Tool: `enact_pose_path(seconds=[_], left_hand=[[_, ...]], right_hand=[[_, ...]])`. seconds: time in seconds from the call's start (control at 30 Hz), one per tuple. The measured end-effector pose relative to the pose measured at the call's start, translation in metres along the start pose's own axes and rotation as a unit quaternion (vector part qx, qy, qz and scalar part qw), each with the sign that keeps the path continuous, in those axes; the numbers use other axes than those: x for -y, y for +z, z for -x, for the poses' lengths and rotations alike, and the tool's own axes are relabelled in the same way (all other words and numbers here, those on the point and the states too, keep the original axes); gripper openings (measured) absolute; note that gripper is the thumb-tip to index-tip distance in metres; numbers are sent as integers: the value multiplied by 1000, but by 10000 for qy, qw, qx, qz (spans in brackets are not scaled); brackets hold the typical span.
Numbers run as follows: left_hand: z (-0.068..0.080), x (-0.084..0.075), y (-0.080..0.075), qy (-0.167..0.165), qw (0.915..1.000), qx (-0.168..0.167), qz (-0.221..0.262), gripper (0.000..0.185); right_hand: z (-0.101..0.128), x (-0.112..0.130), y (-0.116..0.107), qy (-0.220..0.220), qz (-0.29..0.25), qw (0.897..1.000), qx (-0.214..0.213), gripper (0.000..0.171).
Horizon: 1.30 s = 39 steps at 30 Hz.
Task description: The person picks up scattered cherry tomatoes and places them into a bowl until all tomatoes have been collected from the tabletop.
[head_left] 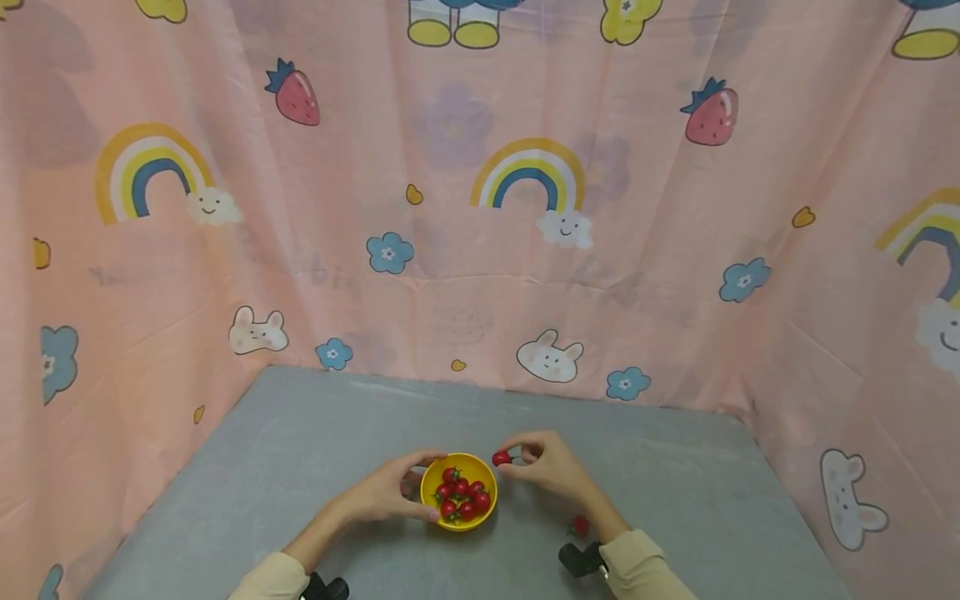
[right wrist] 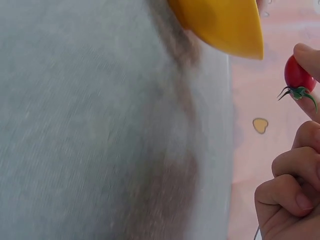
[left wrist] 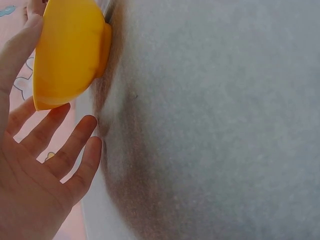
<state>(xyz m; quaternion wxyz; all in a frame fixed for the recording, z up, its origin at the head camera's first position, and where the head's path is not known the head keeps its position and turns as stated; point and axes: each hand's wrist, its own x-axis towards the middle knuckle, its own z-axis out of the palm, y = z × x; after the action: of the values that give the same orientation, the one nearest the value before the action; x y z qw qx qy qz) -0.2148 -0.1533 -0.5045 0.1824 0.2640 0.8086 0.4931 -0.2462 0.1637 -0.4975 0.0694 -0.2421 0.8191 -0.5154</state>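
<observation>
A yellow bowl [head_left: 426,492] holding several red cherry tomatoes [head_left: 461,487] with green stems is near the middle of the table. My left hand [head_left: 386,492] grips its left side, thumb at the near rim and forefinger at the far rim; in the left wrist view the other fingers [left wrist: 82,132] spread beside the bowl's wall. Just right of the bowl, my right hand [head_left: 551,467] pinches one cherry tomato [right wrist: 298,75] between thumb and forefinger. Its green stem end shows in the right wrist view, where the remaining fingers are curled inward.
Another small red fruit [head_left: 579,526] lies on the grey table [head_left: 660,483] beside my right wrist. Black camera mounts [head_left: 581,560] sit at both wrists. A pink curtain [head_left: 450,292] with printed rainbows, rabbits and flowers surrounds the table at the back and sides.
</observation>
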Motion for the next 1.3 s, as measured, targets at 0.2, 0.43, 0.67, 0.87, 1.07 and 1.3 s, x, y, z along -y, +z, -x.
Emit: enact_pose_path(seconds=[0.2,0.43,0.67,0.87,1.07,1.3], left_hand=[[0,0,0,44,10000,15,14,72],[0,2,-1,10,10000,3,-81,72],[0,1,-1,51,10000,24,-67,72],[0,0,0,96,9999,6,-121,73],[0,-1,0,106,9999,31,-66,73],[0,-1,0,93,9999,68,38,74]], right_hand=[[-6,8,8,-106,-14,9999,54,20],[-11,19,17,-274,-197,9992,192,17],[-7,41,22,-352,-443,9980,282,17],[-15,14,26,-296,-365,9986,263,20],[-13,5,22,-510,-408,9976,248,20],[4,-6,5,-491,-354,9979,227,25]])
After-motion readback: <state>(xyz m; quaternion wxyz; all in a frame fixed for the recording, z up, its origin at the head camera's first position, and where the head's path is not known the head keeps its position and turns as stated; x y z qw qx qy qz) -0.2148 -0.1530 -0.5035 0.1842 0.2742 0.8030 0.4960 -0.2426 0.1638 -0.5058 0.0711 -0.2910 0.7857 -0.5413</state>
